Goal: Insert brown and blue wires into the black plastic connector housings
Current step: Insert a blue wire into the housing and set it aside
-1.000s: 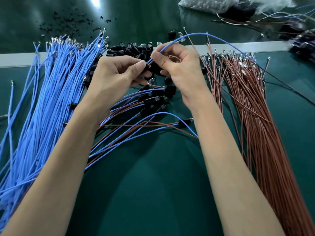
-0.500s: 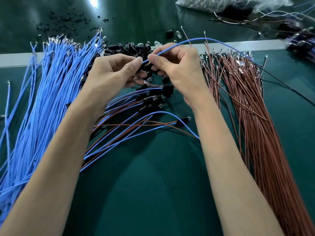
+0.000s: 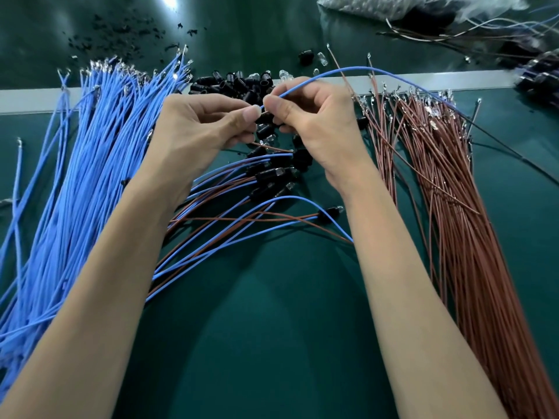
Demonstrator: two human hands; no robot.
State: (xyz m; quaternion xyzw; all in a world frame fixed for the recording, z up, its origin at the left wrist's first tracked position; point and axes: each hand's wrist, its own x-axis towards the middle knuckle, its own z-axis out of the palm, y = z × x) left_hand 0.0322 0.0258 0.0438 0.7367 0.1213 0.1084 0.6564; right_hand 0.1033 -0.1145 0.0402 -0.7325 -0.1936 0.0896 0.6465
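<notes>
My left hand [image 3: 199, 125] pinches a small black connector housing [image 3: 264, 117] between thumb and fingers at the centre of the view. My right hand [image 3: 314, 116] pinches a blue wire [image 3: 348, 72] near its end, right at the housing; the wire arcs up and off to the right. A brown wire [image 3: 272, 148] trails from under the hands. The wire tip and the housing's opening are hidden by my fingertips. Loose black housings [image 3: 236, 84] lie piled just behind my hands.
A big bundle of blue wires [image 3: 75, 176] lies on the left, and a bundle of brown wires [image 3: 453, 207] on the right. Finished blue-brown pairs with housings [image 3: 242, 207] lie between my forearms on the green mat [image 3: 272, 328]. Bags and cables sit at the far right.
Both hands have stayed together at the housing, drifting slightly up the view. The right hand has worked the blue wire closer in at the housing.
</notes>
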